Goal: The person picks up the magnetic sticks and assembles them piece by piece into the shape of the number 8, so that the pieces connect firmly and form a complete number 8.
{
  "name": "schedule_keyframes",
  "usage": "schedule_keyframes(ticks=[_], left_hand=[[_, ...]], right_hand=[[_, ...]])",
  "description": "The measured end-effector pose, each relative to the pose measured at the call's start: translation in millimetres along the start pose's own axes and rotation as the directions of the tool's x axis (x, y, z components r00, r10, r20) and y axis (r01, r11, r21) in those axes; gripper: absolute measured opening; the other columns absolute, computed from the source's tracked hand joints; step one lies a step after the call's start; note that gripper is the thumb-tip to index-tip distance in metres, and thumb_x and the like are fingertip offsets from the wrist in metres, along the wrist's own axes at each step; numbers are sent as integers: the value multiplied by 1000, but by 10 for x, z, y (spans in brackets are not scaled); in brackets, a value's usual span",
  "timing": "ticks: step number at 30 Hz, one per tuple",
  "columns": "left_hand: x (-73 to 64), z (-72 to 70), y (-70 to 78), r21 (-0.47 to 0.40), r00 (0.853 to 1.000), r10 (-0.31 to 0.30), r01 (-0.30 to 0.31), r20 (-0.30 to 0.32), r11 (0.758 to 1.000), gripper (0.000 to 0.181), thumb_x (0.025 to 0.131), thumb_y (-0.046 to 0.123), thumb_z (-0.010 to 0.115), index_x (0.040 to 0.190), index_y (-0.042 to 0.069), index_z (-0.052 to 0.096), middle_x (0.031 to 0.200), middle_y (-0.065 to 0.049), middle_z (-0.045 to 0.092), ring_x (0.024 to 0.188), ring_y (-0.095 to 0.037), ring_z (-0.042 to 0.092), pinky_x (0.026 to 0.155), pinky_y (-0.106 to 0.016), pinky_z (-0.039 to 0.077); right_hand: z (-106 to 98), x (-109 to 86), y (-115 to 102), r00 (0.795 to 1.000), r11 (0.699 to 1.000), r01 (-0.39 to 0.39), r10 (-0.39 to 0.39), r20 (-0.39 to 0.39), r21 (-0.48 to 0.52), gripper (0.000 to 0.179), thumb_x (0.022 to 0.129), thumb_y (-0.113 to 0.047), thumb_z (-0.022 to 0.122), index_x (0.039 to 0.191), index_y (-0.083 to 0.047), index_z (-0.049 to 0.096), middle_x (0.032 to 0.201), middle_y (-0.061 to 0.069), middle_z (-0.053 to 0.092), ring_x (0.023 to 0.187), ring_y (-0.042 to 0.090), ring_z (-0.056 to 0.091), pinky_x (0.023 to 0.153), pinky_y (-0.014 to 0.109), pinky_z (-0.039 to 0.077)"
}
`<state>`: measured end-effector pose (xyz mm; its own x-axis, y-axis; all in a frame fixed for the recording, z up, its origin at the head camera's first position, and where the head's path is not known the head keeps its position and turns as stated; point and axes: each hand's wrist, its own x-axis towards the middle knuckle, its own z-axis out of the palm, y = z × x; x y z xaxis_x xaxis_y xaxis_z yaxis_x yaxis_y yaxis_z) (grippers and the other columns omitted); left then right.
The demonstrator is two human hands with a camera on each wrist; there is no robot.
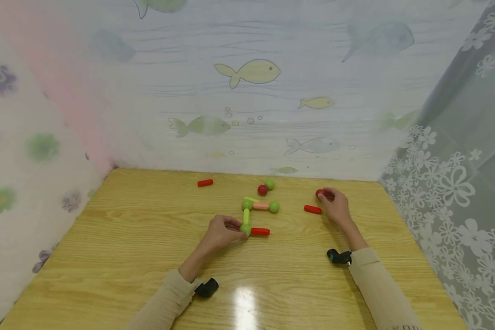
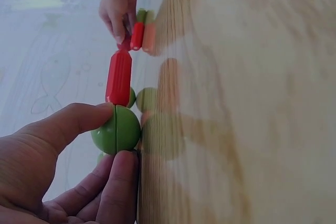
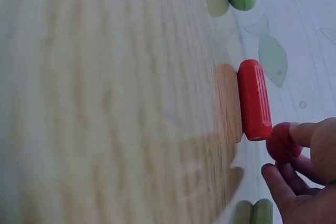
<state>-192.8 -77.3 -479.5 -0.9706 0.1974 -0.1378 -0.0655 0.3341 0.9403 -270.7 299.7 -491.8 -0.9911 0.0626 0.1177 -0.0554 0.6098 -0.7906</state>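
My left hand (image 1: 224, 233) pinches a green ball (image 2: 116, 130) between thumb and fingers. A red rod (image 1: 260, 232) sticks out of that ball to the right. A yellow-green rod (image 1: 246, 217) joins it to a second green ball (image 1: 247, 204), from which an orange rod (image 1: 261, 206) runs to a third green ball (image 1: 274, 207). Another yellow-green rod (image 1: 251, 199) shows behind the second ball. Over at the right, my right hand (image 1: 336, 207) holds a dark red ball (image 3: 282, 142) between thumb and fingers. Close by it lies a loose red rod (image 3: 254, 100).
Toward the wall are a red rod (image 1: 205, 183), a dark red ball (image 1: 262, 189) and a green ball (image 1: 270, 185). A green piece (image 3: 261, 212) shows near my right hand. The wooden table (image 1: 128, 247) meets a fish-patterned wall behind and a lace curtain (image 1: 462, 229) at right.
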Motion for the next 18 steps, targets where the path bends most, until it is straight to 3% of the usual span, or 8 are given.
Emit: schedule_keyframes(ticks=[7,12,15,18], left_hand=[[24,8,4,0,1000,2,-2,-14,1000,31,79,11,88,103,-2,72,98,-13,71,86,-19,69,76,-34,60],[40,4,3,15,1000,13,-13,-23,1000,31,80,11,87,103,-3,72,98,-14,72,86,-20,70,76,-35,60],[50,-1,0,21,1000,14,-14,-19,1000,31,80,12,87,103,-2,73,98,-13,72,87,-20,70,76,-34,60],[61,-3,-6,29,1000,16,-16,-11,999,31,80,13,87,103,-2,73,98,-12,72,87,-20,70,76,-34,60]], right_hand=[[30,-106,-115,999,996,26,-24,-23,88,50,106,-24,57,145,7,49,137,29,56,126,42,56,104,51,49],[132,-195,-210,999,982,33,-35,9,183,47,104,-22,62,142,3,53,139,26,55,123,38,60,92,29,57],[211,-249,-254,997,963,50,-65,45,265,46,103,-21,64,141,3,55,138,26,56,116,26,66,84,21,57],[273,-315,-331,991,939,69,-104,87,337,44,102,-18,65,139,2,56,135,25,58,105,9,69,83,23,58]])
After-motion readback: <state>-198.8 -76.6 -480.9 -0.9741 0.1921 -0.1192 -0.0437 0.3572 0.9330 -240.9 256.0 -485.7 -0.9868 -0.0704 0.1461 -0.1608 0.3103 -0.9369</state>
